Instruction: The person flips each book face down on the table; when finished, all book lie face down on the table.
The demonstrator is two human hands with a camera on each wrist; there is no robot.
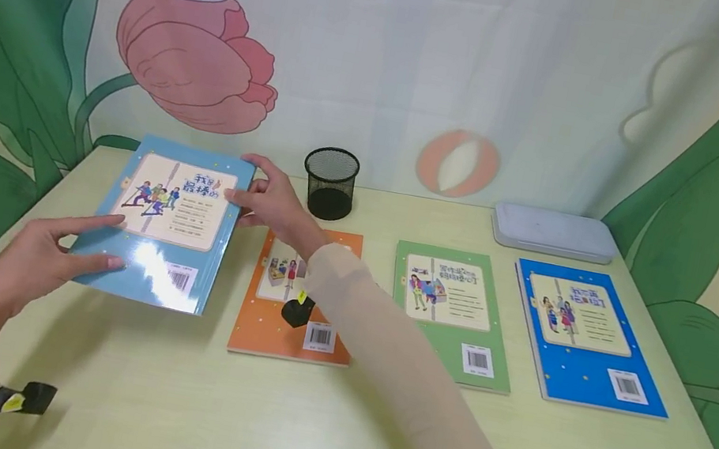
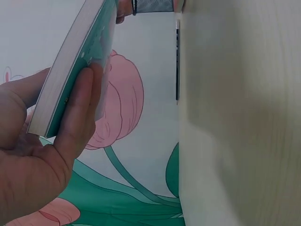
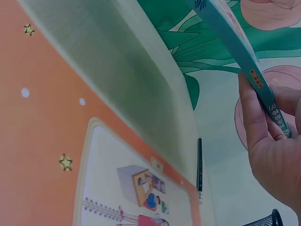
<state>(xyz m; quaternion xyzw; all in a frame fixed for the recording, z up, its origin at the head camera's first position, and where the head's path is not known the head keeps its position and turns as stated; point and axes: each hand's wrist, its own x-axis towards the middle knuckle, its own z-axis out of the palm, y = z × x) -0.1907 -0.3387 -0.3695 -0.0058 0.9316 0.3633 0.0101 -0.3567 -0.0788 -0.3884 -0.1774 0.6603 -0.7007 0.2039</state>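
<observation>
A light blue book (image 1: 163, 274), its back cover with a barcode facing up, is held above the table between both hands. My left hand (image 1: 31, 263) grips its lower left edge, thumb on one cover and fingers on the other; the page edges face the left wrist camera. At the upper right corner my right hand (image 1: 280, 202) pinches the spine side, seen in the right wrist view along the printed spine (image 3: 256, 77). Under my right forearm lies an orange book (image 1: 269, 325), partly covered by the sleeve. Beyond it are a green book (image 1: 490, 344) and a dark blue book (image 1: 592, 378).
A black mesh pen holder (image 1: 330, 183) stands at the table's back edge. A pale pencil case (image 1: 553, 233) lies at the back right. In the left wrist view a dark pencil (image 2: 177, 61) lies along the back edge, by the printed curtain (image 1: 374, 59).
</observation>
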